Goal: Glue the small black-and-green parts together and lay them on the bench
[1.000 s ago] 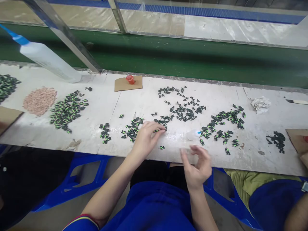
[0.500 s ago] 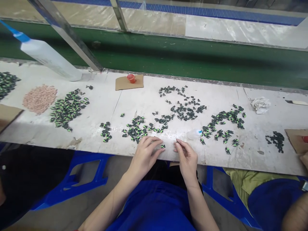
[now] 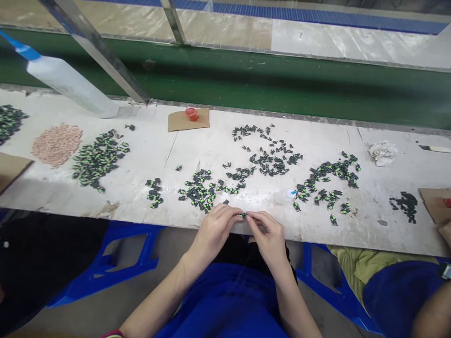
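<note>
Over the table's front edge my left hand [image 3: 217, 230] pinches a small black-and-green plastic part [image 3: 241, 215] between thumb and fingers. My right hand [image 3: 269, 232] is closed too, its thumb and fingertips meeting the right end of that part. A tiny dark piece seems to be in the right fingertips, mostly hidden by them. Just beyond my left hand lies a loose pile of similar black-and-green parts [image 3: 199, 190]. Farther back, slim black pieces [image 3: 269, 164] are scattered. To the right of my hands is a small translucent bottle with a blue tip [image 3: 283, 196].
More black-and-green parts lie in a right cluster [image 3: 331, 173] and a left heap [image 3: 97, 159]. Beside that heap are pinkish pieces [image 3: 57, 145] and a large white bottle [image 3: 70, 84]. A red cup [image 3: 191, 114] sits on cardboard [image 3: 176, 123]. People sit on both sides.
My right hand has moved left, bringing its fingertips against the part in my left hand. That part has shifted slightly right.
</note>
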A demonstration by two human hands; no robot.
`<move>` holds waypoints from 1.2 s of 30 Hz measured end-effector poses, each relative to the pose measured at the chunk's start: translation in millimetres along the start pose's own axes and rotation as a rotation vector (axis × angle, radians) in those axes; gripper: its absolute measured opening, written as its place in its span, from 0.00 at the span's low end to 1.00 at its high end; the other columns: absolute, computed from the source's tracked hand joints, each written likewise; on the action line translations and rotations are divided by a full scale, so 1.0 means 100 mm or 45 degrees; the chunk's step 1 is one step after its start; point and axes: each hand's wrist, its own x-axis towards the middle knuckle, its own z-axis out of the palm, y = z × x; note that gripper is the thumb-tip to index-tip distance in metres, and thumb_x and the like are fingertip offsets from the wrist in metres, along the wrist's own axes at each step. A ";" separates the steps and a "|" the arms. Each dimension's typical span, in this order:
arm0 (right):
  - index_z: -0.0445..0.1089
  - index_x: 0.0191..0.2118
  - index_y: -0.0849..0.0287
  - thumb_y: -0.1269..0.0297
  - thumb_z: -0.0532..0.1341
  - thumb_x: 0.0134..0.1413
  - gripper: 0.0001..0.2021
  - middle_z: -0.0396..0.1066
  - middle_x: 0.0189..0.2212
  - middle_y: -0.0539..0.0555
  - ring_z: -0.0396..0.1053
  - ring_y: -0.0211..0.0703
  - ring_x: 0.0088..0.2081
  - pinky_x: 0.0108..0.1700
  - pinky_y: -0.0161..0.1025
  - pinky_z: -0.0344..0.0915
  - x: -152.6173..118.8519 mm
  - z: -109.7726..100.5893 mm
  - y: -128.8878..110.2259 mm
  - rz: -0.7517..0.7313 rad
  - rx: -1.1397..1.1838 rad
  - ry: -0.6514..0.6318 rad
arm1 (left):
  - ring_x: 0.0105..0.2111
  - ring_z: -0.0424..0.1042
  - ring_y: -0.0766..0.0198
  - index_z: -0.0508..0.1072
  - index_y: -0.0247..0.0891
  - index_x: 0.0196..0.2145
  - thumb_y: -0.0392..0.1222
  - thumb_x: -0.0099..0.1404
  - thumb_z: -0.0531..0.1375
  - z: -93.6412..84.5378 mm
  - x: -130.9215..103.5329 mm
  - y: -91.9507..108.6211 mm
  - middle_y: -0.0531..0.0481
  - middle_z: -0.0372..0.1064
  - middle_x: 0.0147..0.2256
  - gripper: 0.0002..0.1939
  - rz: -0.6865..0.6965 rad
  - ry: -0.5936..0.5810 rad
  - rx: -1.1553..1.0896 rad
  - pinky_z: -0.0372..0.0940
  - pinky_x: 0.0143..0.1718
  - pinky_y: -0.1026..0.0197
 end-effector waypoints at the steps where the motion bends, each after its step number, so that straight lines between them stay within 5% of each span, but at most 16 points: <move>1: 0.77 0.38 0.56 0.65 0.61 0.58 0.07 0.76 0.33 0.53 0.75 0.41 0.34 0.37 0.36 0.73 0.00 -0.01 0.00 0.005 0.011 -0.005 | 0.33 0.72 0.63 0.71 0.37 0.38 0.34 0.70 0.53 0.00 0.01 0.00 0.48 0.75 0.32 0.07 0.018 0.003 -0.016 0.69 0.34 0.61; 12: 0.76 0.37 0.58 0.64 0.65 0.52 0.07 0.80 0.33 0.53 0.79 0.44 0.34 0.39 0.40 0.79 -0.02 -0.09 -0.12 0.127 0.281 -0.001 | 0.32 0.74 0.63 0.75 0.39 0.37 0.33 0.67 0.56 -0.06 0.03 0.06 0.48 0.77 0.31 0.08 -0.019 -0.008 -0.315 0.71 0.34 0.62; 28: 0.61 0.47 0.54 0.76 0.60 0.56 0.15 0.74 0.34 0.52 0.77 0.39 0.34 0.35 0.36 0.76 -0.05 -0.06 -0.05 -0.592 -0.048 0.136 | 0.35 0.79 0.60 0.75 0.38 0.38 0.42 0.59 0.63 -0.10 0.01 0.33 0.48 0.78 0.35 0.09 -0.691 0.025 -0.631 0.75 0.39 0.62; 36: 0.63 0.44 0.54 0.73 0.60 0.56 0.11 0.74 0.34 0.52 0.76 0.40 0.34 0.36 0.37 0.75 -0.05 -0.13 0.02 -0.463 -0.079 0.149 | 0.36 0.78 0.61 0.72 0.39 0.38 0.39 0.61 0.62 0.03 0.04 0.31 0.49 0.77 0.36 0.06 -0.499 0.031 -0.585 0.74 0.38 0.62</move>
